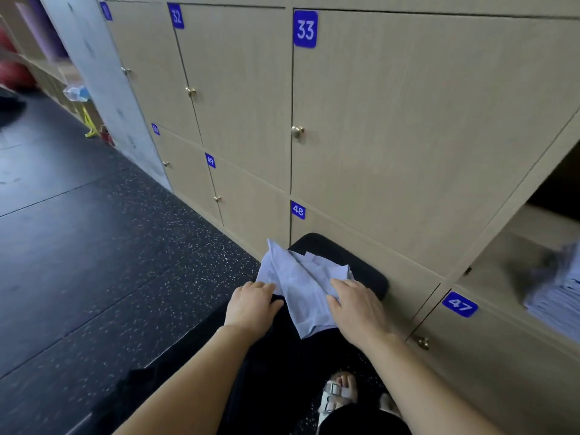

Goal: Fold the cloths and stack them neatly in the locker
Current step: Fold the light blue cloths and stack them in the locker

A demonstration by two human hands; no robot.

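Fingers (343,285) of the right hand (357,309) lie spread and flat on the pale blue cloth (301,287), pressing its right edge down rather than pinching it. Over on the other side, the left hand (251,304) has its fingers curled at the cloth's left edge; whether they actually grip the fabric or just rest on it, I cannot tell. Between the two hands the cloth is rumpled, part-folded at best, with loose flaps poking up away from the fingertips and one corner hanging down toward the wrists. Under it all sits a black padded stool (361,265) serving as the tabletop, pushed up against the locker doors (408,120). Well off to the right of the right hand, an open locker (514,262) already holds a stack of folded cloths (555,302), blurred but the same pale colour. So, by my reading, a good share of the job is done. This one needs flattening, folding square and carrying across to that stack, and no other loose cloths are in view.
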